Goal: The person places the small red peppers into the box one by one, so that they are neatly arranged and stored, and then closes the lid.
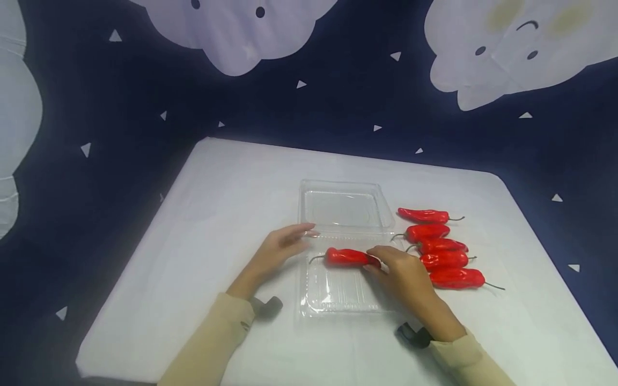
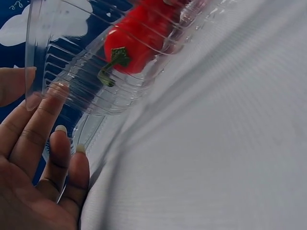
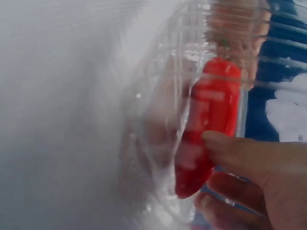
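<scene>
A red pepper (image 1: 348,257) lies lengthwise over the near half of a clear plastic clamshell container (image 1: 333,300), its green stem pointing left. My right hand (image 1: 403,271) holds the pepper by its tapered right end, between thumb and fingers. In the right wrist view the thumb rests along the pepper (image 3: 216,105), seen partly through clear plastic. At the container's left edge, near the fold, is my left hand (image 1: 277,249), its fingers extended. The left wrist view shows the fingers of my left hand (image 2: 36,158) against the clear wall, beside the pepper's stem end (image 2: 129,48).
Several more red peppers (image 1: 444,260) lie in a column on the white table (image 1: 217,198), right of the container. The container's other half (image 1: 340,206) lies spread open behind. A dark blue cloth with white clouds (image 1: 338,102) surrounds the table.
</scene>
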Motion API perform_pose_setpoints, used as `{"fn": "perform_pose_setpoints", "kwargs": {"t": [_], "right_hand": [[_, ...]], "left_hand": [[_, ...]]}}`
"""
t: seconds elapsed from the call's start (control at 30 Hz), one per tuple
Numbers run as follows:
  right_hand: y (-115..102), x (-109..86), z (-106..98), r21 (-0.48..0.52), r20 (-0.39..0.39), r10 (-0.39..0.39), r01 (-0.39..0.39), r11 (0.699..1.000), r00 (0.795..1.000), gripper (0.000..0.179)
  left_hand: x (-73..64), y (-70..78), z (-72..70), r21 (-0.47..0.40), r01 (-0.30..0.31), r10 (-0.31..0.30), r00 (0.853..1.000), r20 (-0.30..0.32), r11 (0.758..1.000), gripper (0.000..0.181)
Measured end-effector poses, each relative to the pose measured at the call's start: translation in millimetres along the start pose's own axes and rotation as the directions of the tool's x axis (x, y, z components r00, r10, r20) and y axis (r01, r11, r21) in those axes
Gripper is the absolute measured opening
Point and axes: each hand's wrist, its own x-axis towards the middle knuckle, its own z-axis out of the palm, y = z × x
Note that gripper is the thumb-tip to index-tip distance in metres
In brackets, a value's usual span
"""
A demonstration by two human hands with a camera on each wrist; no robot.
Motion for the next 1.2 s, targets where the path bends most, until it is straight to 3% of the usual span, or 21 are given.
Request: {"fn": "perform_pose_setpoints", "kwargs": {"t": [0.33,0.43,0.57,0.7,0.8,0.87,1.03,1.2], "right_hand": [[2,-2.4,-13,0.069,-0.057,-0.036,0.04,0.997,0.998,0.052],[6,-8.3,-28,0.086,-0.108,-0.004,0.013,0.996,0.994,0.052],[23,-22.2,-57,0.158,-0.165,0.097,-0.071,0.985,0.981,0.048],[51,-39.1,-84,0.246,-0.099,0.155,-0.127,0.961,0.983,0.042],[72,-47.0,-94,0.314,-0.027,0.19,-0.172,0.934,0.981,0.037],[88,-57.8,-99,0.338,-0.007,0.255,-0.238,0.911,0.967,0.035],[128,-87.6,-105,0.341,0.012,0.418,-0.397,0.852,0.908,0.031],[156,-104.8,-99,0.324,0.049,0.471,-0.46,0.827,0.881,0.033]], "left_hand": [[4.6,4.9,-2.8,0.029,0.03,-0.031,0.999,0.01,0.999,0.044],[6.9,6.3,-3.1,0.025,0.036,-0.037,0.999,0.017,0.999,0.044],[4.8,5.4,-3.6,0.023,0.053,-0.053,0.998,0.022,0.998,0.043],[-1.4,-0.5,-1.9,0.004,0.078,-0.078,0.997,0.0,0.997,0.043],[-5.7,-2.9,-8.7,-0.007,0.089,-0.089,0.996,-0.016,0.996,0.043],[-5.5,-4.4,-9.1,-0.015,0.088,-0.088,0.996,-0.009,0.996,0.043],[-2.6,-3.6,-4.1,-0.013,0.08,-0.079,0.997,0.007,0.997,0.043],[-3.7,-1.1,-1.7,0.013,0.073,-0.073,0.997,-0.017,0.997,0.043]]}}
